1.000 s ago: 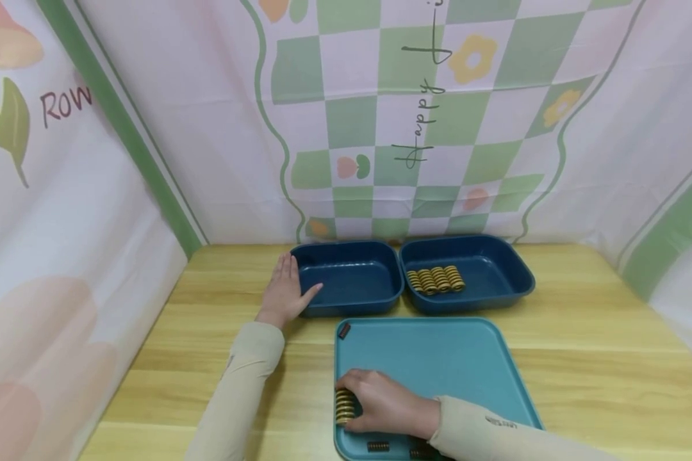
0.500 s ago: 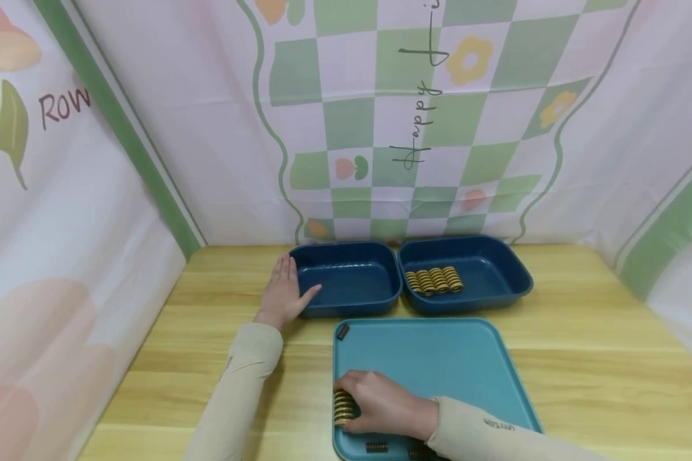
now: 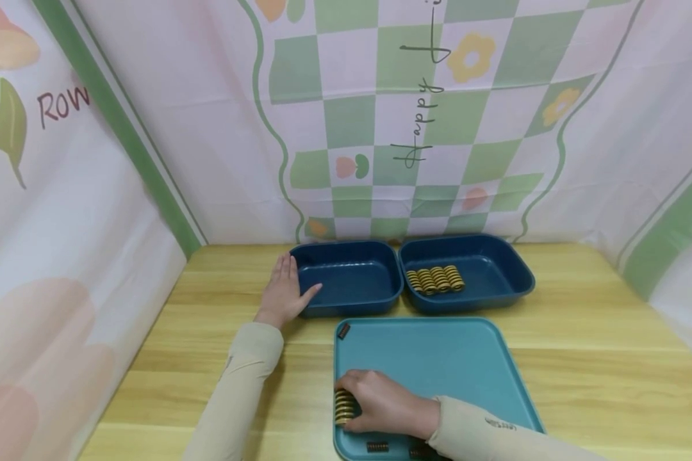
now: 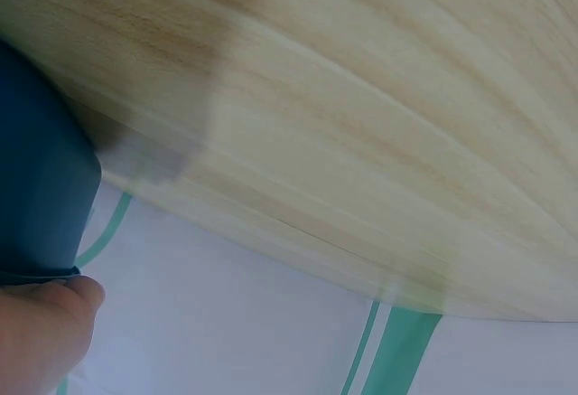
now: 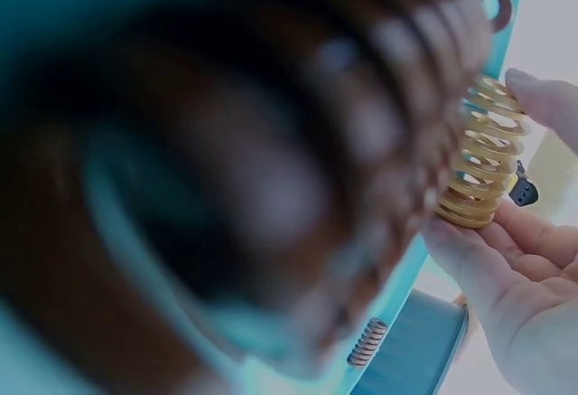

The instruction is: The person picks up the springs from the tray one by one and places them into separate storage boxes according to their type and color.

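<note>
At the left edge of the teal tray (image 3: 432, 358), my right hand (image 3: 391, 404) grips a gold coil spring (image 3: 344, 408) lengthwise, thumb at one end and fingertips at the other. The right wrist view shows the same gold spring (image 5: 488, 155) held by its two ends, close to the tray surface. My left hand (image 3: 281, 291) rests on the left rim of the left blue bin (image 3: 348, 308), fingers straight and thumb reaching over the rim. In the left wrist view only a bit of the hand (image 4: 50, 327) shows by the bin's wall (image 4: 50, 178).
The right blue bin (image 3: 498, 291) holds a row of several gold springs (image 3: 436, 280). Small dark brown springs lie on the tray: one (image 3: 344, 331) at its far-left corner, another (image 3: 377, 446) near its front edge. A blurred brown spring (image 5: 361, 124) fills much of the right wrist view.
</note>
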Tool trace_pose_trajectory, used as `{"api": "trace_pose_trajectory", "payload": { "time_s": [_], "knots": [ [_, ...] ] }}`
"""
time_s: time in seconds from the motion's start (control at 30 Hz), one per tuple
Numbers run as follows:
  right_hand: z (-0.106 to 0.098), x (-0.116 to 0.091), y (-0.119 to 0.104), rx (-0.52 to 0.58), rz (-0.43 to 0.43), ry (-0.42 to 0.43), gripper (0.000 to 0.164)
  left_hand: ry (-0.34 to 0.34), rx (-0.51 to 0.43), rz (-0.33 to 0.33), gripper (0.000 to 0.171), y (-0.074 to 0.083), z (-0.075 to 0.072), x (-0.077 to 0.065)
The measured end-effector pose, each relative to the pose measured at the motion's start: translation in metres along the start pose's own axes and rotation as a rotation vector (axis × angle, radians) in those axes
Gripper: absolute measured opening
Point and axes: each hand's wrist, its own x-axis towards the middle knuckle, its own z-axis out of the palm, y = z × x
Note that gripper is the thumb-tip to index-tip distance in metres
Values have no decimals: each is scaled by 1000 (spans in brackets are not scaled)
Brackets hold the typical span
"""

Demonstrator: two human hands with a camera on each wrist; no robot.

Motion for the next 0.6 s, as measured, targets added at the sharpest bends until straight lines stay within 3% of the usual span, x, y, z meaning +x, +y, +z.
{"api": "trace_pose_trajectory", "payload": {
  "time_s": [0.6],
  "knots": [
    [-7,-3,2,101,13,33,47,-7,-2,-6,91,2,-2,-1]
  ]
}}
